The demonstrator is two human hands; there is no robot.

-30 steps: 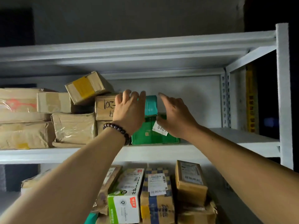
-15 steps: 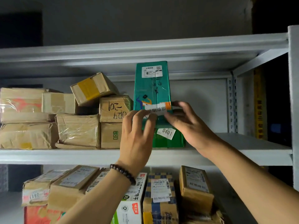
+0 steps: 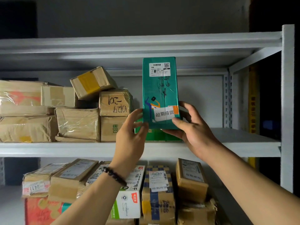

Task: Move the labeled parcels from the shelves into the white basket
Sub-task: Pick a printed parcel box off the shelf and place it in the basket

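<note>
Parcel status: the teal parcel (image 3: 159, 91) is held upright in the air, its lower end just above the green box (image 3: 162, 136) that lies on the shelf board (image 3: 235, 140). A second ago it lay flat on top of that box, mostly hidden by the hands; it has since been lifted and turned to face the camera. A printed shipping label (image 3: 159, 69) shows near its top, a white sticker (image 3: 164, 113) near its bottom, so it appears to qualify as labeled.

The right hand (image 3: 193, 127) grasps the lower right corner, thumb on the front, fingers behind. The left hand (image 3: 131, 132) pinches the lower left edge.

Left of the green box, brown cartons (image 3: 78, 124) are stacked. Below it, on the next shelf down, more parcels (image 3: 158, 192) stand.

Judgement: pick-up is done and the label check is under way. Carrying to the white basket remains; the basket is not in view.
</note>
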